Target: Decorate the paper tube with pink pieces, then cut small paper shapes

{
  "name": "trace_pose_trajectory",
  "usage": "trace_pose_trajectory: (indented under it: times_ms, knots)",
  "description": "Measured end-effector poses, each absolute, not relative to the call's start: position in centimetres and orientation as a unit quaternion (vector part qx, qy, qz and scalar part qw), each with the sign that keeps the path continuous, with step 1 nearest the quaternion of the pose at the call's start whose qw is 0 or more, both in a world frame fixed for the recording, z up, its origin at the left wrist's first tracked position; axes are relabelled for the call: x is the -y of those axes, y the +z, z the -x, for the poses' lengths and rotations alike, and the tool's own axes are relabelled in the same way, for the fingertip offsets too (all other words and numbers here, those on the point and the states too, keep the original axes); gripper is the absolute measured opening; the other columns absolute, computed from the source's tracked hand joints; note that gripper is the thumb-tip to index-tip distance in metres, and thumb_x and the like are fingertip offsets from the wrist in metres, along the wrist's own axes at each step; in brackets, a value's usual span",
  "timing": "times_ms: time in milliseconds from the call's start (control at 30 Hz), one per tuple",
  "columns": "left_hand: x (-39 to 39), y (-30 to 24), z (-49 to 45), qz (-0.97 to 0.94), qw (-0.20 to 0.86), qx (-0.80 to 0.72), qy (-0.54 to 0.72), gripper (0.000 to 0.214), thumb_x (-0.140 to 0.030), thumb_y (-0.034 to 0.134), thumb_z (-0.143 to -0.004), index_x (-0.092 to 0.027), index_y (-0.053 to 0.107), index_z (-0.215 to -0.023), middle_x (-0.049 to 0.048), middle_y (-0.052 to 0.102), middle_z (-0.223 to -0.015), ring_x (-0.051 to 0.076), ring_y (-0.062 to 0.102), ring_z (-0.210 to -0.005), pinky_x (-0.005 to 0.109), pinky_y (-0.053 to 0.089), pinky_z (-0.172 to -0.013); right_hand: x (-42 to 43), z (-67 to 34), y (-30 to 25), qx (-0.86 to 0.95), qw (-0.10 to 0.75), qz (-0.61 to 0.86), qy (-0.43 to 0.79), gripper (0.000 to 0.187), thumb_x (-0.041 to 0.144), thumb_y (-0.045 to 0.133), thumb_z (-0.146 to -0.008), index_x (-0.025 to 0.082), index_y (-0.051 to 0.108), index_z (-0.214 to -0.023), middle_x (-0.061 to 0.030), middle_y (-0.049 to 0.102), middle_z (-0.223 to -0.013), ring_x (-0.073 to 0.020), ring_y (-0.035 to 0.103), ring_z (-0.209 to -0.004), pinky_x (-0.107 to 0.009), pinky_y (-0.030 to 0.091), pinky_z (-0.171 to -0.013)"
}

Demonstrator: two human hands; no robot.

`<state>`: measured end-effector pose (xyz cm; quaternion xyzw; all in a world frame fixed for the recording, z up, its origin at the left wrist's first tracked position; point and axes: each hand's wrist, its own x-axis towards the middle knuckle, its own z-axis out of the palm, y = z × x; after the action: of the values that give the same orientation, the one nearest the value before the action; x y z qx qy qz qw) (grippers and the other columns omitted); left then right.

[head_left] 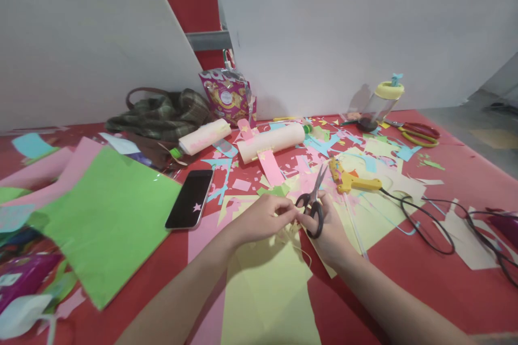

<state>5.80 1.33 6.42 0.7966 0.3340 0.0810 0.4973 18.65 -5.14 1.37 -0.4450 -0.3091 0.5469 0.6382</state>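
My right hand (332, 232) is closed around small scissors (314, 200) with black handles, their blades pointing up and away from me. The fingertips of my left hand (269, 216) are pinched together and meet my right fingers just beside the handles. What lies between those fingertips is too small to make out. Under both hands are pale yellow paper sheets (269, 291), with a thin curled yellow strip (304, 254) hanging just below the fingers. A yellow glue gun (356, 182) lies right of the scissors, a clear glue stick (355, 226) below it.
Left are a phone (189, 199) with a pink star on it and green paper (113, 221). Two paper-wrapped rolls (271, 142) lie behind the hands among paper scraps. A snack bag (226, 97), yellow-lidded jar (382, 102) and red-and-yellow-handled scissors (418, 133) are farther back. A black cord (429, 245) loops at right.
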Motion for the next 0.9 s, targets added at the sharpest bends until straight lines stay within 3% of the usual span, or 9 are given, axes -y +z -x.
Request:
trace_pose_trajectory:
  times_ms: [333,500,700,900]
  knots:
    - [-1.8,6.7,-5.4,-0.809,0.467,-0.335,0.123,0.028,-0.028,0.037,-0.077,-0.014,0.047,-0.056,-0.0032,0.041,-0.053,0.008,0.039,-0.053,0.018,0.03,-0.051,5.1,-18.7,1.4,0.304,0.629,0.453,0.554,0.029,0.013,0.061,-0.062,0.024,0.038,-0.077,0.0053,0.047,-0.067,-0.0096,0.044,-0.058,-0.021,0.035,-0.053]
    - [-2.7,7.6,-4.3,-0.783,0.467,-0.372,0.176,0.028,-0.031,0.038,-0.077,-0.014,0.048,-0.057,-0.0032,0.043,-0.054,0.008,0.04,-0.052,0.018,0.03,-0.051,5.2,-18.5,2.0,0.341,0.569,0.441,0.604,0.027,0.016,0.062,-0.063,0.022,0.038,-0.074,0.0036,0.049,-0.07,-0.0103,0.045,-0.061,-0.023,0.036,-0.057]
    - [-3.0,7.9,-3.7,-0.752,0.479,-0.392,0.226,0.027,-0.029,0.039,-0.077,-0.015,0.038,-0.054,-0.0051,0.035,-0.052,0.006,0.033,-0.048,0.017,0.029,-0.048,5.6,-18.3,1.8,0.399,0.517,0.36,0.666,0.028,0.038,0.06,-0.067,0.024,0.039,-0.079,0.0005,0.047,-0.077,-0.0132,0.047,-0.065,-0.028,0.037,-0.062]
    - [-2.8,7.8,-4.0,-0.784,0.434,-0.389,0.213,0.027,-0.029,0.037,-0.078,-0.014,0.046,-0.057,-0.0025,0.048,-0.057,0.008,0.043,-0.055,0.017,0.032,-0.054,6.0,-18.3,1.7,0.428,0.5,0.318,0.682,0.034,0.05,0.055,-0.067,0.025,0.04,-0.082,-0.0015,0.045,-0.079,-0.0156,0.046,-0.069,-0.029,0.035,-0.067]
